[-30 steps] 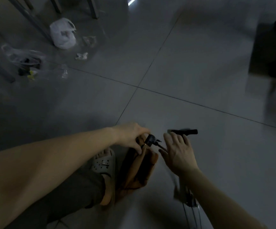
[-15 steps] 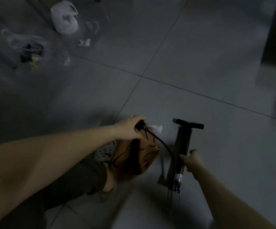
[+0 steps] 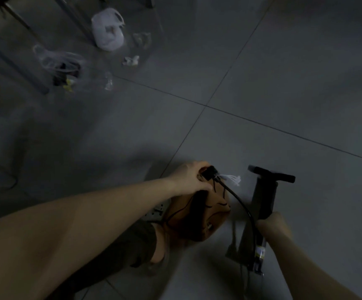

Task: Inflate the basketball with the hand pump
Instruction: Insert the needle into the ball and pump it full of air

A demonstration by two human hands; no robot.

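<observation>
basketball: orange, deflated, on floor | hand pump: black, upright

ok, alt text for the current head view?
In dim light, a person's left hand grips the black hose connector atop a deflated orange basketball on a grey tiled floor, while the right hand grips the barrel of an upright black hand pump beside it. Plastic bags lie farther off, upper left.
</observation>
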